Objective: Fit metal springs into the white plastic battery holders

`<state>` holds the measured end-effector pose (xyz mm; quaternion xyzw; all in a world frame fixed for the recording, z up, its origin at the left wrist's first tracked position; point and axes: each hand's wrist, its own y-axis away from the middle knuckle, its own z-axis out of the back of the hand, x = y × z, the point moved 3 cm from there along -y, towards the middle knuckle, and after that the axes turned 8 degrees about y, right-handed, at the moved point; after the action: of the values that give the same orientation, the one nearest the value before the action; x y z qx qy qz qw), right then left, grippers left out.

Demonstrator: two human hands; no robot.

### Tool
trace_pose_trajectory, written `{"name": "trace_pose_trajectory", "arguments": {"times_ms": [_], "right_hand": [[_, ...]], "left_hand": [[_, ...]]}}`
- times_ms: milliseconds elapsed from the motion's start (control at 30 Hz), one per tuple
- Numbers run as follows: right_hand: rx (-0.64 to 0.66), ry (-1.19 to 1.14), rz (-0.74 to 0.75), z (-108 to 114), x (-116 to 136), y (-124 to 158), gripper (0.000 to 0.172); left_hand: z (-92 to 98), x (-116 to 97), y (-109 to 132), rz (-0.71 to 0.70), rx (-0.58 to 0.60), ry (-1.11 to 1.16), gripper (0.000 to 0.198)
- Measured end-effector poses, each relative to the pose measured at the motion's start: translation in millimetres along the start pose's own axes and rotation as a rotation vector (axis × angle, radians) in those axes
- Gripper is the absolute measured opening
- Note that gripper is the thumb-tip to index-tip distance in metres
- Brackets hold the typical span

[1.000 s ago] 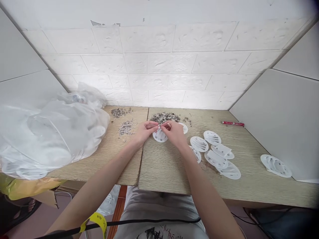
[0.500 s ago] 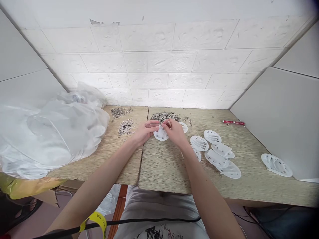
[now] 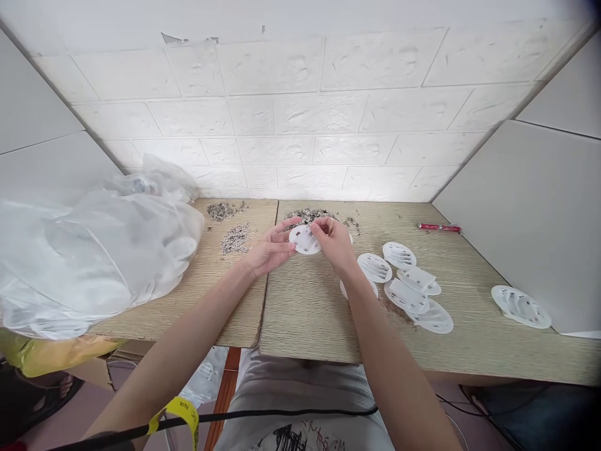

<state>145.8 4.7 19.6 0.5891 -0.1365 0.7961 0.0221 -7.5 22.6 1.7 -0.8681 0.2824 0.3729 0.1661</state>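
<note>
Between my two hands is a round white plastic disc with slots and small metal bits on it. My left hand grips its left edge, thumb below and fingers behind. The fingers of my right hand are closed at the disc's upper right; whether they also pinch a small part is hidden. Just behind the disc lies a heap of small metal pieces. Another white disc is mostly covered by my right hand.
Several white slotted discs lie right of my forearm, some overlapping. One more disc sits far right, below a red pen-like object. Two metal-part piles are at left, beside a large plastic bag. A black cable crosses my lap.
The disc has been raised off the table and tilted, and more of its face shows. My left hand has shifted to its lower left edge; my right hand has moved slightly right.
</note>
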Motion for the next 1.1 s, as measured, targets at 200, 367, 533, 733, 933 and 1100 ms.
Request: {"name": "trace_pose_trajectory", "arguments": {"times_ms": [200, 367, 533, 733, 933, 1100], "right_hand": [[-0.008, 0.012, -0.013, 1, -1, 0, 0.019], [-0.015, 0.092, 0.006, 2, 0, 0, 0.017], [0.022, 0.127, 0.006, 1, 1, 1, 0.014], [-0.001, 0.223, 0.006, 2, 7, 5, 0.012], [-0.014, 0.341, 0.044, 1, 10, 5, 0.012], [-0.038, 0.375, 0.025, -3, 9, 7, 0.012]], "left_hand": [[1.8, 1, -2, -0.050, -0.035, -0.010, 0.045], [1.3, 1, -3, -0.077, -0.094, -0.015, 0.045], [-2.2, -1, -2, -0.081, -0.068, -0.039, 0.041], [-3.1, 0, -2, -0.056, -0.049, -0.088, 0.039], [-3.4, 1, -2, -0.071, -0.079, -0.122, 0.035], [-0.9, 2, -3, -0.115, -0.088, -0.191, 0.034]]}}
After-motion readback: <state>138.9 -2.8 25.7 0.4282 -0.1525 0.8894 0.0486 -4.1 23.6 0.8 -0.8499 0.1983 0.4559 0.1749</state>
